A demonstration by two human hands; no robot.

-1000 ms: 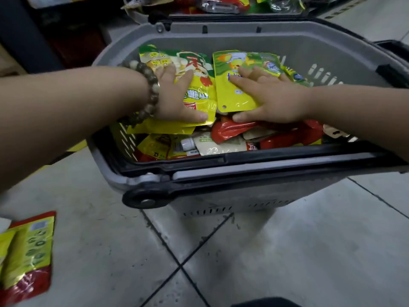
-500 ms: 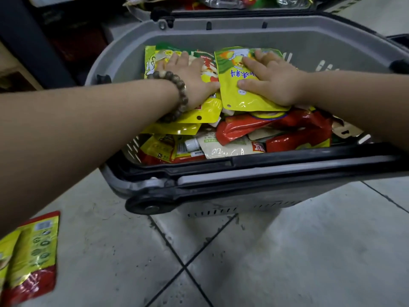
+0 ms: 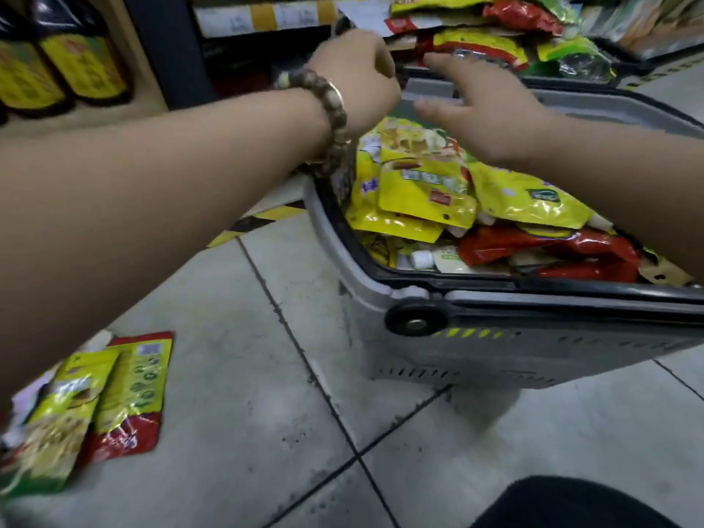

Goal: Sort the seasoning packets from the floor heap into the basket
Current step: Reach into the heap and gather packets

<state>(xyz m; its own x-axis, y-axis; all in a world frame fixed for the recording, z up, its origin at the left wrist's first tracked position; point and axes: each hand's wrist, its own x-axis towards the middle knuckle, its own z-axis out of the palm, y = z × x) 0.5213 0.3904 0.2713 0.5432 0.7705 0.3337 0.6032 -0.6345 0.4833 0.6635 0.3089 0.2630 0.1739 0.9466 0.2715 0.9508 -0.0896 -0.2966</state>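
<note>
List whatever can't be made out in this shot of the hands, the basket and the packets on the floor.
All in the head view:
- Left hand: its fingers curl out of sight behind the back of the hand, so a grip cannot be judged.
- Floor packets: cut off by the left edge and blurred, so their count and print are unreadable.
- Basket: its right end is cut off by the frame edge, and the right forearm covers some of the contents.
- Right hand: fingertips smeared by motion blur.

The basket (image 3: pixel 476 348) stands on the floor (image 3: pixel 266 413), right of the floor heap (image 3: pixel 87 405). Seasoning packets (image 3: pixel 423 192) lie stacked inside it. The left hand (image 3: pixel 358 74) and right hand (image 3: pixel 484 104) are above its far side. Shelves (image 3: pixel 263 17) stand behind.
</note>
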